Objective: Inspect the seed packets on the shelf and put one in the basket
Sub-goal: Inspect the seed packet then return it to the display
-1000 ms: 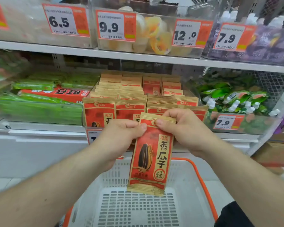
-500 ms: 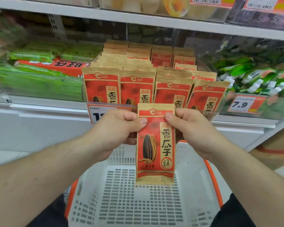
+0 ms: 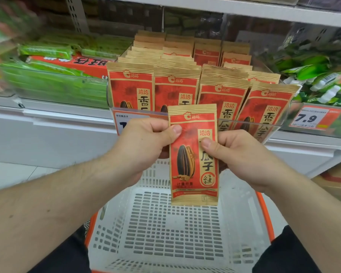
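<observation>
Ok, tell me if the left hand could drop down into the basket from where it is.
Probably yes. The left hand sits right above the open basket, with nothing between them, though it and the right hand both pinch the seed packet.

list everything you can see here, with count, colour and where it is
held seed packet: one, red and tan, upright above the basket
shelf seed packets: many, red and tan, in rows behind a clear front
basket: one, white with orange rim, below the hands, nothing in it
green packets: several, left of the seed packets
red box: one, among the green packets
price tag: one, orange and white, reads 7.9, right shelf edge
left hand: pinches the packet's left edge
right hand: pinches its right edge
</observation>
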The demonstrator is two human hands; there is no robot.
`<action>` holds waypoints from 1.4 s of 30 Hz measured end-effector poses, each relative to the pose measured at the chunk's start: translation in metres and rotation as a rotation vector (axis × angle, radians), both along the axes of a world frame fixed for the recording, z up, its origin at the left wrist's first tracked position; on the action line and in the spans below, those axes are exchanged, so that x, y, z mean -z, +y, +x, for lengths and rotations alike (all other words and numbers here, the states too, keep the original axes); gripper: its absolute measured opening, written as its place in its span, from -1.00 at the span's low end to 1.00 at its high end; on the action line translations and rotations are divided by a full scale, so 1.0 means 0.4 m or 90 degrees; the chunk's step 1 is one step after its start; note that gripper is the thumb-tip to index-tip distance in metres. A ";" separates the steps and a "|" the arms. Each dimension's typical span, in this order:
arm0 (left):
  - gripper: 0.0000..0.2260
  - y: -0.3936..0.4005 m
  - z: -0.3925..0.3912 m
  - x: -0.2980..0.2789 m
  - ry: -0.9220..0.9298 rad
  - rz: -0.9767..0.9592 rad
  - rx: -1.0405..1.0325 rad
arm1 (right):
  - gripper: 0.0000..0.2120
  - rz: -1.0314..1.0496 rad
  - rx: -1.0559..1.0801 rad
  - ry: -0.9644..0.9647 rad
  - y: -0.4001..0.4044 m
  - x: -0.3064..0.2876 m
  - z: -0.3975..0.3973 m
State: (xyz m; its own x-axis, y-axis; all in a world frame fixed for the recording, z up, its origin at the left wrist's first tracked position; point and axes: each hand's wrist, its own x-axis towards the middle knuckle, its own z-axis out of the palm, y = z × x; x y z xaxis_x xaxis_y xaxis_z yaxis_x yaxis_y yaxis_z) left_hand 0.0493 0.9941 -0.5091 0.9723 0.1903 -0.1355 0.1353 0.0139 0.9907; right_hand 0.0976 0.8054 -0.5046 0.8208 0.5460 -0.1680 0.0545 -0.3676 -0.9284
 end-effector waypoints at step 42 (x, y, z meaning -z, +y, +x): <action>-0.72 -0.045 -0.025 0.021 0.126 -0.129 0.183 | -0.53 -0.215 -0.134 -0.215 0.005 -0.026 -0.055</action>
State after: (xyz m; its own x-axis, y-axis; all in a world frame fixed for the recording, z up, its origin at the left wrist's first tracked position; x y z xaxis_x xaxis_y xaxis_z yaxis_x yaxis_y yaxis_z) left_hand 0.0392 0.9760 -0.5176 0.9333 -0.1361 -0.3323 0.3502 0.1405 0.9261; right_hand 0.0756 0.8074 -0.4944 0.7384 0.6656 -0.1085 0.4349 -0.5930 -0.6777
